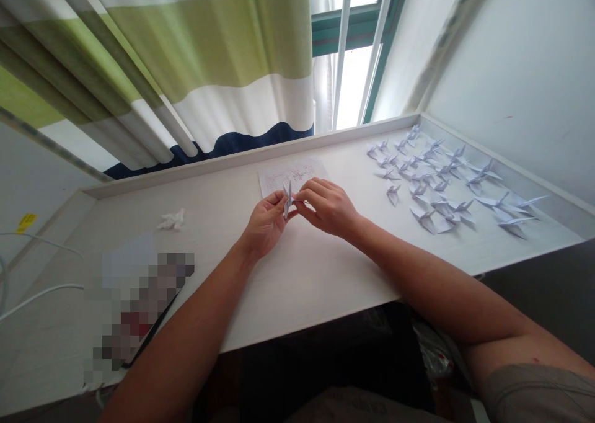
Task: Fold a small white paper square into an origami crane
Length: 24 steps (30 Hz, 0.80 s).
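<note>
My left hand and my right hand meet over the middle of the white desk. Both pinch a small folded piece of white paper, held upright between the fingertips. Just behind the hands lies a printed sheet of paper, flat on the desk. To the right, several finished white paper cranes are spread over the desk's far right part.
A crumpled white scrap lies at the left of the desk. A blurred-out object sits near the left front edge, with white cables beside it. A striped curtain and a window stand behind.
</note>
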Tool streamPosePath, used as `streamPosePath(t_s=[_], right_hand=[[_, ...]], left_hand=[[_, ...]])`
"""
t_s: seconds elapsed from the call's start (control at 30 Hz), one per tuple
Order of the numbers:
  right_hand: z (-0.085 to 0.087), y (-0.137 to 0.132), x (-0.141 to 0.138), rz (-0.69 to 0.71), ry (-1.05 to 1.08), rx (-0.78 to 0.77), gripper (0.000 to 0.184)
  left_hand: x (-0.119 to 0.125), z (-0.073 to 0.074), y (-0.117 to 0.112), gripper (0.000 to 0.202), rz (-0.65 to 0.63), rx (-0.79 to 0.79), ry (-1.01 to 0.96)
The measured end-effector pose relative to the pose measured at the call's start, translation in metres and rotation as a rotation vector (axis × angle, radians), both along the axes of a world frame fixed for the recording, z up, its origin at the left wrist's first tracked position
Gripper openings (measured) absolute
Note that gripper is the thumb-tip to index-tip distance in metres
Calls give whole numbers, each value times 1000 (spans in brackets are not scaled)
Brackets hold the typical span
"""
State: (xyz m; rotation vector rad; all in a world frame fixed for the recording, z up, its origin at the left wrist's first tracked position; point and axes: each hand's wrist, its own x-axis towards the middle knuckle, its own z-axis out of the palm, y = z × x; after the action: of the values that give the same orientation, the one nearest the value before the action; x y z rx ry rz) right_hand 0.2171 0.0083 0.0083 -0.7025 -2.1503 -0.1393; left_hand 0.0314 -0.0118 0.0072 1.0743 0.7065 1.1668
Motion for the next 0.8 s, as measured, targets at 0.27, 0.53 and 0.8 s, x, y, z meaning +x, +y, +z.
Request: streamPosePath(t_s=[0.27,0.53,0.8], right_hand=[[-11,-10,-19,70,245,-352,13],[-9,-9,-18,7,356,-533,24],[-4,-11,-19,122,527,-811,30]], left_hand=[[6,-15,9,44,272,95,26],[8,-16,5,44,311,67,90],[4,-13,7,43,400,153,204]])
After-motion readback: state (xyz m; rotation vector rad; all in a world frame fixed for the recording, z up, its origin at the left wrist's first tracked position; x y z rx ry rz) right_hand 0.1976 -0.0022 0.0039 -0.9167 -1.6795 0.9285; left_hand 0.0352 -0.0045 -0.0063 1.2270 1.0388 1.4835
